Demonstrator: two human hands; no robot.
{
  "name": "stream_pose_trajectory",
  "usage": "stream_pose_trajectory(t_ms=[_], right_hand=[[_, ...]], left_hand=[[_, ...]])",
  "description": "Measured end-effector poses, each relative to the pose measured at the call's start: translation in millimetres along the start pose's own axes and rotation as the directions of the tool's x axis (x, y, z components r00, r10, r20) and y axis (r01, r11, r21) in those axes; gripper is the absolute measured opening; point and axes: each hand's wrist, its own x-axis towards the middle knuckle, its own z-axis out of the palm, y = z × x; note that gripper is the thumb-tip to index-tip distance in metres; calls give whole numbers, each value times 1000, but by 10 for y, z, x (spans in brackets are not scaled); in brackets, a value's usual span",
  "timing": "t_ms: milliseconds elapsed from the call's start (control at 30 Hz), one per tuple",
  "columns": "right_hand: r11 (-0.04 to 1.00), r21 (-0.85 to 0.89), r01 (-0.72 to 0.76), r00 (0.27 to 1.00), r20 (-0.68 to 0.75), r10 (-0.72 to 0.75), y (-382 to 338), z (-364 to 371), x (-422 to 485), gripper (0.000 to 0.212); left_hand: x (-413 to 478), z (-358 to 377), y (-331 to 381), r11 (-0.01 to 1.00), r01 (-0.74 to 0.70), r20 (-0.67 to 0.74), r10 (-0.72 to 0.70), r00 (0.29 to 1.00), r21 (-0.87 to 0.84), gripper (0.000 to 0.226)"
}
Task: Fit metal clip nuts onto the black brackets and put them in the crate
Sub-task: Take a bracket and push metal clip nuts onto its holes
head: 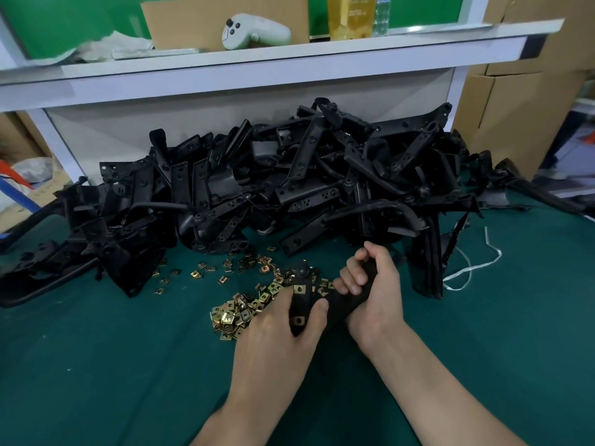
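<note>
Black bracket (303,303) held in both hands low over green counter (96,365), just in front of pile of brackets (289,175). Two fitted clip nuts (299,288) on it, one near upper end, one lower down. Left hand (277,336) grips lower end, thumb lying along bracket beside lower nut. Right hand (373,291) wraps other end, fingers curled tight. Loose clip nuts (238,313) scattered on counter left of hands. White strap (467,272) lies to right. White controller (254,30) on shelf (289,56) behind.
</note>
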Motion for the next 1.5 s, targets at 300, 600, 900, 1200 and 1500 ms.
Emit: stream_pose_trajectory(t_ms=[300, 600, 900, 1200, 1500], right_hand=[[1000, 12, -4, 1000, -5, 4, -1, 15, -5, 35], [993, 117, 4, 998, -69, 4, -60, -38, 22, 30], [985, 174, -10, 997, -76, 24, -89, -50, 40, 31], [989, 62, -136, 979, 159, 125, -99, -18, -23, 23], [945, -204, -254, 921, 246, 301, -333, -59, -40, 30]], left_hand=[[33, 11, -56, 997, 22, -37, -25, 999, -74, 38], [22, 6, -35, 998, 30, 25, -29, 999, -63, 41], [-7, 21, -63, 994, -104, -20, 105, 994, 42, 39], [195, -152, -206, 988, 25, -208, -56, 977, -151, 23], [260, -288, -216, 913, 36, -234, -143, 962, -407, 26]])
